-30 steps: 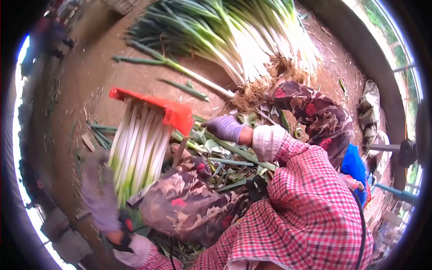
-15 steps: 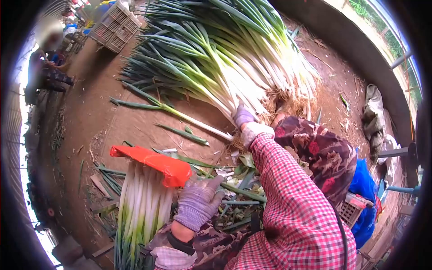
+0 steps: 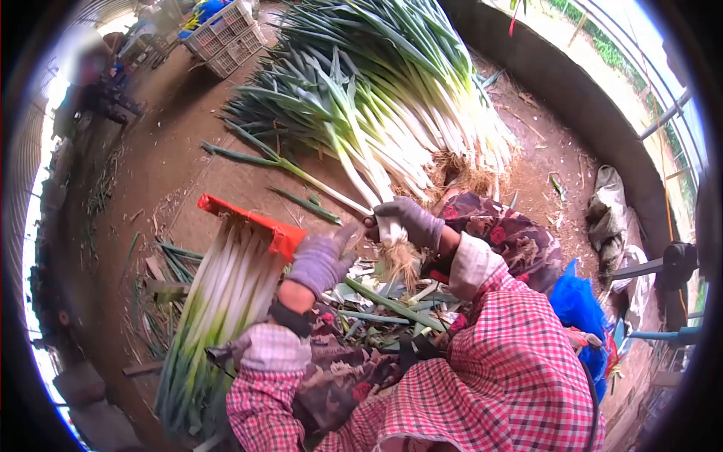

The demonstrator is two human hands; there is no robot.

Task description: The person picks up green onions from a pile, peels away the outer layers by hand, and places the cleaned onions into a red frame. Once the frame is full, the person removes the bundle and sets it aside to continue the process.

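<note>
My right hand [image 3: 413, 220], in a grey-purple glove, is closed round the white lower ends of a few leeks [image 3: 362, 172]; their roots hang below it and their leaves lie toward the big pile [image 3: 407, 105]. My left hand [image 3: 320, 260], gloved too, is raised just left of those stems with its fingers apart, touching nothing I can make out. Beside it on the left, a bundle of trimmed leeks [image 3: 233, 275] rests with a red-orange sheet [image 3: 252, 226] over its white ends. A single leek [image 3: 320, 181] lies on the ground before the pile.
Cut leaves and scraps [image 3: 392, 313] lie between my legs. Plastic crates [image 3: 226, 38] stand at the upper left, near another person [image 3: 105, 94]. A low wall [image 3: 572, 98] curves along the right, with pale sacks [image 3: 608, 207] and a blue bag [image 3: 580, 301] on that side.
My right hand has drawn a few leeks from the pile toward me, roots first. My left hand has risen toward them. The view has shifted slightly.
</note>
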